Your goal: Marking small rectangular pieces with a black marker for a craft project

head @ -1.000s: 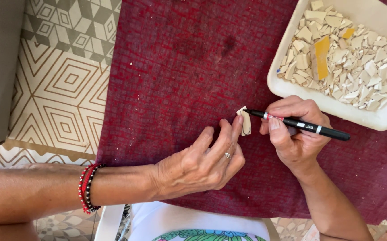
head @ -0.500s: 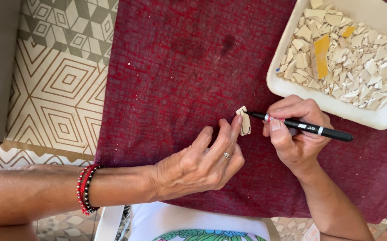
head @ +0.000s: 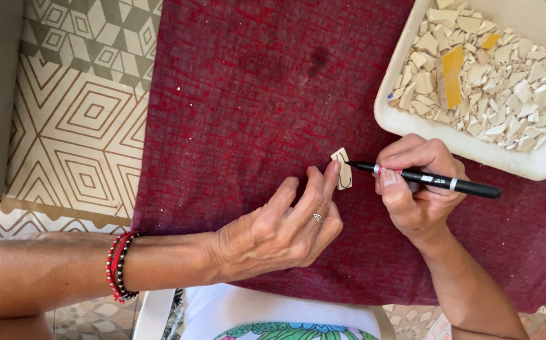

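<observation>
A small cream tile shard (head: 342, 170) lies on the dark red cloth (head: 235, 126). My left hand (head: 279, 230) rests on the cloth with a fingertip pressing the shard's lower left edge. In my right hand (head: 414, 189) is a black marker pen (head: 436, 182), gripped near its tip, which points left and touches the shard's right side. A dark line shows on the shard. Red and black bead bracelets (head: 120, 267) circle my left wrist.
A white square tray (head: 474, 148) at the upper right holds many cream tile fragments and a yellow piece (head: 453, 75). Patterned tiling (head: 78, 126) lies left of the cloth. A white surface with a green and blue design (head: 285, 330) sits at the bottom edge.
The view has shifted slightly. Both hands stay in place on the shard; the pen tip remains against it with only tiny movement.
</observation>
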